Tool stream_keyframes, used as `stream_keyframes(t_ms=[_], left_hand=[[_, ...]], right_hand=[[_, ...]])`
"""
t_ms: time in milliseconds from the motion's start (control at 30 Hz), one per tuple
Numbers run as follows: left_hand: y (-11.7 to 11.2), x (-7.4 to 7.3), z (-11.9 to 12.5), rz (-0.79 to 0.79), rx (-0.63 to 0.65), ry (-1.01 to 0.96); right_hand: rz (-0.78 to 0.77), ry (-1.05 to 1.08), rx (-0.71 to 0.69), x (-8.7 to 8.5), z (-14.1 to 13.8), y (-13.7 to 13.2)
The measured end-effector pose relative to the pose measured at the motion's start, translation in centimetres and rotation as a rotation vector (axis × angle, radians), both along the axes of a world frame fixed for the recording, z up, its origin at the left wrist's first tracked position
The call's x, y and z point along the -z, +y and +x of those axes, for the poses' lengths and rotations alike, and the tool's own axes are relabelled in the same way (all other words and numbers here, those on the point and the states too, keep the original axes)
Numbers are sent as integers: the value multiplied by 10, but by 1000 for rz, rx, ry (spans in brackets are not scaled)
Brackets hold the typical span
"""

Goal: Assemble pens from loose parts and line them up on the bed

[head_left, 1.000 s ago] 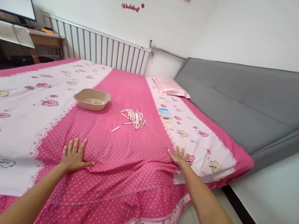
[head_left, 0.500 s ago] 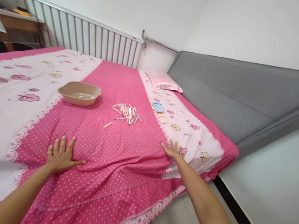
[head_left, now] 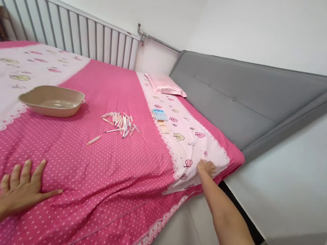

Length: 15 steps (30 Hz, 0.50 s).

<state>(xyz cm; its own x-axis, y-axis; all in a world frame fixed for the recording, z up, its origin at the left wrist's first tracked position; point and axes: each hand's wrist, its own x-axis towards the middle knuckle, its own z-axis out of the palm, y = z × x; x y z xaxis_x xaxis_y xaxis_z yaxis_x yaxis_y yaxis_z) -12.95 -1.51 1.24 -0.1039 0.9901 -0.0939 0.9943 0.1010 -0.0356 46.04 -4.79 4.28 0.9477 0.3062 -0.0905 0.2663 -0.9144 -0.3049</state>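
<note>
My left hand point(head_left: 22, 189) lies flat on the pink dotted bedspread point(head_left: 103, 195), fingers spread, holding nothing. Toward the corner of the bed, my right hand point(head_left: 206, 168) rests on the white printed band of the cloth; it looks open, though its fingers are small and partly blurred. Between and beyond the hands lies a loose pile of pens point(head_left: 123, 124), pale pink and white, with one pen point(head_left: 93, 140) apart in front. A row of blue pens point(head_left: 160, 115) sits on the white band, and orange-tan pens point(head_left: 163, 127) line up just below it. Neither hand touches the pens.
A beige plastic basin point(head_left: 51, 110) stands on the bed at left. A pink pillow point(head_left: 165, 86) lies by the grey padded headboard point(head_left: 227, 83). White railings point(head_left: 87, 31) and a metal pipe point(head_left: 163, 43) run along the far wall. Tiled floor point(head_left: 190, 233) shows beside the bed.
The view has turned right and moved closer. My right hand has slid rightward over the white band toward the bed corner. My left hand stays spread on the bedspread.
</note>
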Motion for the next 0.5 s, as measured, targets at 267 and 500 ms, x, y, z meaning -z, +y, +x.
stream_keyframes(t_ms=[267,500], left_hand=[[-1,8,0,97,-49,120],[-4,4,2,104,-51,38]], right_hand=[[1,7,-148,8,38,5],[-79,-11,-141,5,62,5]])
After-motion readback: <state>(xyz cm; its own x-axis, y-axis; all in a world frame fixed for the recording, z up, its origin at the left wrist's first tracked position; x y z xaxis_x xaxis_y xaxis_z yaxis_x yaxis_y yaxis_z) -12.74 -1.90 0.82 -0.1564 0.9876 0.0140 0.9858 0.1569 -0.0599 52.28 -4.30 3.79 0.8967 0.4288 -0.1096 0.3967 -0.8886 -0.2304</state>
